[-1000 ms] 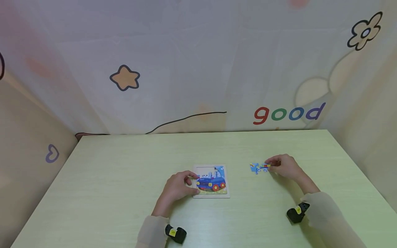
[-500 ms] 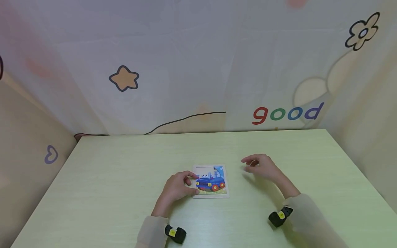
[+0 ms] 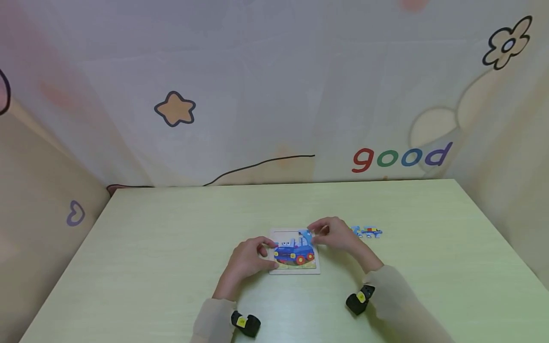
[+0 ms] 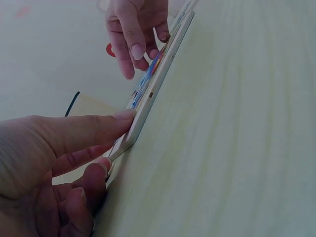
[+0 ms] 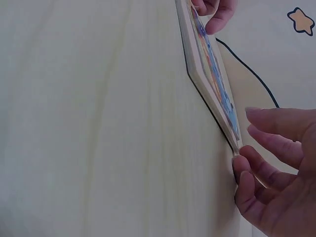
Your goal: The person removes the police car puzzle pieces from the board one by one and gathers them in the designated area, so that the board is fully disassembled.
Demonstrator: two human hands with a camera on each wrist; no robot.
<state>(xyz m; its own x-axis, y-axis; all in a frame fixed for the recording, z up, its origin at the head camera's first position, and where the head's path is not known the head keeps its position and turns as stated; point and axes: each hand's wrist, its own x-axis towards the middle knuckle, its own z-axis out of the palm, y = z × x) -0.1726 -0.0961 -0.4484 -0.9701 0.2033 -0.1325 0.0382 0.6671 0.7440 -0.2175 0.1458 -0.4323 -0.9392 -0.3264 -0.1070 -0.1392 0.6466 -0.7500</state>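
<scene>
A square framed jigsaw puzzle [image 3: 295, 272] with a blue cartoon truck picture lies flat on the table. My left hand [image 3: 246, 257] holds its left side; in the left wrist view the thumb [image 4: 94, 129] lies on the border and other fingers curl at the corner. At the upper right corner is my right hand [image 3: 336, 233]. In the right wrist view its thumb and forefinger stand apart above the puzzle [image 5: 217, 86], with nothing seen between them, while another fingertip touches the corner. Part of the picture's right edge is hidden behind the right fingers in the head view.
Loose puzzle pieces [image 3: 371, 232] in blue, red and yellow lie right of the puzzle, partly behind the right hand. A pale wooden table [image 3: 171, 228] carries everything. A printed curtain [image 3: 257, 95] hangs along its far edge.
My right hand has left the loose pieces and moved left to the puzzle's upper right corner. The left hand stays at the puzzle's left side.
</scene>
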